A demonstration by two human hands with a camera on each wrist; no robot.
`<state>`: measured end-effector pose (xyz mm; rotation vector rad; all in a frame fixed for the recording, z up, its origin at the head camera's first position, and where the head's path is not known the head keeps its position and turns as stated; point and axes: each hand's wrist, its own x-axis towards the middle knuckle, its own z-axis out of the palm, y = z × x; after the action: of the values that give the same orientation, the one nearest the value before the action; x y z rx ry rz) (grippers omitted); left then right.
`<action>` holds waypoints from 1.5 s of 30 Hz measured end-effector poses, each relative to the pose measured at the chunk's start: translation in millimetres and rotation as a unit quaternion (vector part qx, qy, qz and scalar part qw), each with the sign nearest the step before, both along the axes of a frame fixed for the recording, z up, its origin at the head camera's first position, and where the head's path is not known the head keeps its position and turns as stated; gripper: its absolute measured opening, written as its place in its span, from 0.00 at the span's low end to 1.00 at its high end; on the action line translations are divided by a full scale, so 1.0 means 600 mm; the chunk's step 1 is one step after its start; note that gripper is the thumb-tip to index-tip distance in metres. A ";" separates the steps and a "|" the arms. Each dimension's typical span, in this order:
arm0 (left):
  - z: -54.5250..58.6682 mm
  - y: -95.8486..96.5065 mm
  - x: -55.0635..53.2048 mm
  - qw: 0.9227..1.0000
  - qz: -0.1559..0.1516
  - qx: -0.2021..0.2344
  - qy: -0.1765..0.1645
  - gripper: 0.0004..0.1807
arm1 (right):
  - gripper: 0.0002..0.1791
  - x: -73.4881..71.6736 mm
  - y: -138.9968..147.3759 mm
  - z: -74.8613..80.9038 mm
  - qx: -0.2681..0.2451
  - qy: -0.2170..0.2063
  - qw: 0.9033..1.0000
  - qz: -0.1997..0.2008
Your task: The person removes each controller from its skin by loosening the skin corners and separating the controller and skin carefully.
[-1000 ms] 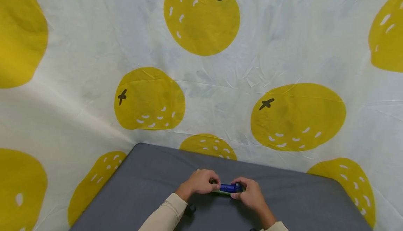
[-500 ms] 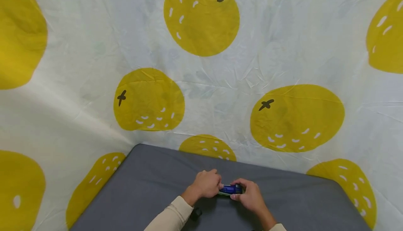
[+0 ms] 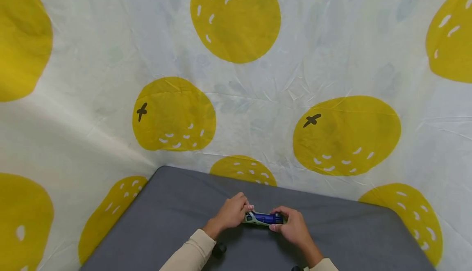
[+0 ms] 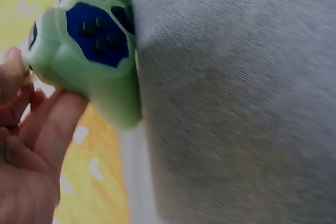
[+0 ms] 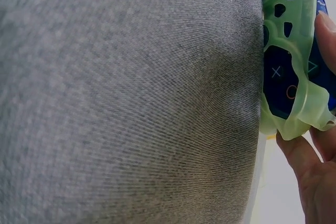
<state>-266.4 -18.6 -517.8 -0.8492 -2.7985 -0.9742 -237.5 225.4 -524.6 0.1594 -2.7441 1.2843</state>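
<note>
A blue game controller (image 3: pixel 264 218) is held a little above the grey surface in the head view, with a pale green silicone cover (image 4: pixel 110 93) on it. Around the direction buttons the cover sits smoothly. Over the right side it is rumpled, and a strip of it crosses the face buttons in the right wrist view (image 5: pixel 302 51). My left hand (image 3: pixel 230 212) pinches the cover at the controller's left end. At the right end my right hand (image 3: pixel 293 226) grips the controller between thumb and fingers. Its thumb (image 5: pixel 328 40) lies against the blue shell.
A grey cloth-covered table (image 3: pixel 177 205) lies beneath both hands. Behind and to the sides hangs a pale curtain (image 3: pixel 254 115) printed with large yellow fruit. Small dark round objects sit by each wrist.
My left hand first moved right over the controller, then back left, uncovering its left end with the green cover around it. My right hand has kept its grip in nearly the same place.
</note>
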 end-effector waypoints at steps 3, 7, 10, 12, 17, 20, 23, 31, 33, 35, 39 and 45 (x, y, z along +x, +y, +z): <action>-0.004 -0.014 -0.001 0.998 -0.014 0.058 -0.020 0.15 | 0.18 -0.002 0.001 0.001 0.001 -0.001 1.000 0.000; -0.014 -0.026 -0.003 0.995 -0.038 0.084 -0.027 0.16 | 0.18 -0.004 0.002 0.001 0.003 0.001 1.000 -0.001; -0.019 -0.031 -0.003 0.992 -0.048 0.103 -0.045 0.13 | 0.18 -0.004 0.001 0.000 0.000 -0.001 1.000 -0.007; -0.022 -0.032 -0.001 0.988 -0.056 0.132 -0.065 0.09 | 0.18 -0.003 0.000 -0.001 -0.006 -0.002 1.000 -0.010; -0.024 -0.032 0.008 0.977 -0.075 0.177 -0.094 0.06 | 0.18 0.000 -0.003 -0.002 -0.022 -0.014 1.000 -0.014; -0.020 -0.029 0.014 0.986 -0.073 0.133 -0.064 0.08 | 0.18 0.001 -0.003 -0.002 -0.029 -0.018 0.999 -0.014; -0.016 -0.020 0.017 0.996 -0.062 0.061 -0.029 0.11 | 0.18 0.002 -0.003 -0.002 -0.032 -0.019 0.999 -0.013; 0.004 0.010 0.029 0.994 -0.037 -0.054 0.084 0.07 | 0.18 -0.001 -0.006 -0.002 -0.035 -0.013 0.999 -0.004; 0.003 0.015 0.032 0.990 -0.025 -0.079 0.112 0.08 | 0.18 -0.001 -0.007 -0.002 -0.033 -0.014 0.999 0.002; -0.002 0.015 0.036 0.989 -0.015 -0.086 0.120 0.08 | 0.18 -0.001 -0.008 -0.002 -0.036 -0.020 0.999 0.010; -0.015 0.005 0.034 0.993 -0.020 -0.032 0.108 0.09 | 0.18 -0.001 -0.005 0.000 -0.040 -0.024 0.999 0.012; -0.023 -0.019 0.020 0.996 -0.051 0.059 0.043 0.11 | 0.18 -0.008 0.003 0.004 -0.001 -0.002 1.000 0.005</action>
<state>-254.2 -29.7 -531.6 -1.0021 -2.6196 -1.0768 -242.3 227.0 -522.2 0.1707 -2.7490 1.2910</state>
